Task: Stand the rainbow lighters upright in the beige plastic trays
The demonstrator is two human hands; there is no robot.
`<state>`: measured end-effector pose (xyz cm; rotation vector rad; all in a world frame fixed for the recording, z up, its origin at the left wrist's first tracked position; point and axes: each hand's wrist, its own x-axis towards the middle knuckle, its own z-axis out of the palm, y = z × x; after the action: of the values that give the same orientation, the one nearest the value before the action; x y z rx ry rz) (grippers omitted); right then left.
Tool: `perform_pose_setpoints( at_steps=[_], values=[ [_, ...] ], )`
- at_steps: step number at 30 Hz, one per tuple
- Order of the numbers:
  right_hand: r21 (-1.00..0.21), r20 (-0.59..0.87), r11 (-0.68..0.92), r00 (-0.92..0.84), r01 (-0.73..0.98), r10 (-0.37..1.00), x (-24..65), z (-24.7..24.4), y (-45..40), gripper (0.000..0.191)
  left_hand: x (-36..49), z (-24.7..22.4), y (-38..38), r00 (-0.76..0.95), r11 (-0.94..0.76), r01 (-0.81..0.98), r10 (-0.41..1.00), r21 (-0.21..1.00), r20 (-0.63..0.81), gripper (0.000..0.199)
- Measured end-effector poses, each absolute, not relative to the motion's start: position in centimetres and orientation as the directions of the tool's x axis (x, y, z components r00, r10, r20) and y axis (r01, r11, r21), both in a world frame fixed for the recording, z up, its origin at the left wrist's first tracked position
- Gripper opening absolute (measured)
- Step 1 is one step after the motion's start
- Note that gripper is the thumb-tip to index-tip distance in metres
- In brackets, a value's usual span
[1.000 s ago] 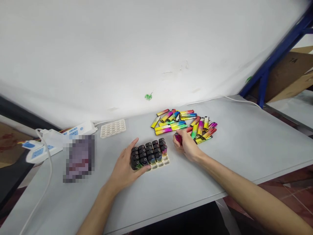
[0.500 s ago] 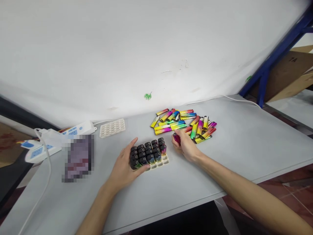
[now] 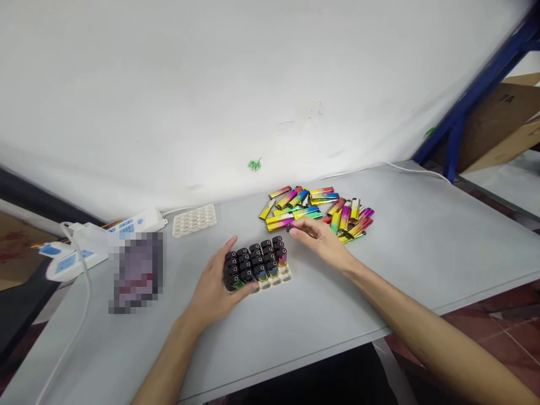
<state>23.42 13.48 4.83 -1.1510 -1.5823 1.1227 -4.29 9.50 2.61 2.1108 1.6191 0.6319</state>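
My left hand (image 3: 213,289) is wrapped around the left end of a whitish tray (image 3: 276,281), its thumb on the near side. Rows of black-topped lighters (image 3: 256,262) stand upright in the tray's holes; some holes along the near edge and right corner show bare. In my right hand (image 3: 323,242), above and right of the tray, a lighter (image 3: 289,227) is pinched, its dark top showing and most of its body hidden by my fingers. Just behind that hand lies a loose heap of shiny multicoloured lighters (image 3: 286,200).
A second whitish tray (image 3: 194,220) with holes lies at the back left. White power strips (image 3: 143,220) with cables rest beside a pixelated dark item (image 3: 137,273). A white wall (image 3: 211,112) backs the grey table (image 3: 422,236); a blue frame (image 3: 453,143) and cardboard boxes (image 3: 498,124) stand at right.
My right hand has shifted slightly up and turned, so the lighter in its fingers now points its top toward the tray. The left hand and tray stay put.
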Motion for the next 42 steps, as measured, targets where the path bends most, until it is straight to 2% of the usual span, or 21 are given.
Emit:
perform_pose_setpoints(
  at_steps=[2,7,12,16,22,31,33,35,37,39,42],
  values=[
    [-0.967,0.133,0.181,-0.25,0.182,0.959,24.1,5.3,13.5,0.029,-4.3,2.6,9.5,0.228,-0.249,0.781,0.968,0.572,0.11,0.096],
    [-0.996,0.073,0.087,-0.355,0.023,0.932,24.9,5.5,13.7,0.028,-4.3,2.5,9.6,0.227,-0.247,0.785,0.968,0.567,0.108,0.096],
    [-0.986,0.041,0.105,-0.425,0.127,0.904,24.4,5.4,13.3,0.029,-4.4,2.5,9.5,0.226,-0.248,0.781,0.968,0.574,0.111,0.097],
    [-0.936,0.122,0.246,-0.424,0.252,0.898,24.2,5.4,12.9,0.028,-4.4,2.5,9.5,0.223,-0.246,0.786,0.968,0.567,0.111,0.096],
    [-0.876,0.234,0.384,-0.439,0.291,0.867,24.2,5.1,12.8,0.029,-4.3,2.5,9.6,0.237,-0.27,0.792,0.963,0.548,0.131,0.096],
    [-0.871,0.134,0.332,-0.474,0.362,0.87,23.8,4.6,12.7,0.043,-4.4,2.5,9.6,0.237,-0.272,0.786,0.962,0.555,0.136,0.095],
    [-0.813,0.158,0.36,-0.421,0.458,0.893,24.0,4.7,12.9,0.04,-4.4,2.5,9.5,0.235,-0.264,0.784,0.964,0.562,0.125,0.096],
    [-0.677,0.218,0.327,-0.245,0.659,0.945,24.5,4.8,13.4,0.04,-4.3,2.6,9.4,0.232,-0.254,0.78,0.966,0.572,0.113,0.096],
    [-0.507,0.28,0.153,-0.005,0.848,0.96,25.4,5.0,14.0,0.041,-4.4,2.6,9.4,0.23,-0.248,0.779,0.967,0.576,0.106,0.096],
    [-0.37,0.293,-0.06,0.177,0.927,0.939,26.3,5.0,14.5,0.039,-4.4,2.6,9.4,0.233,-0.25,0.779,0.967,0.575,0.104,0.095],
    [-0.251,0.208,-0.178,0.232,0.952,0.95,27.1,4.8,14.9,0.037,-4.4,2.6,9.4,0.245,-0.26,0.779,0.964,0.571,0.106,0.095]
  ],
)
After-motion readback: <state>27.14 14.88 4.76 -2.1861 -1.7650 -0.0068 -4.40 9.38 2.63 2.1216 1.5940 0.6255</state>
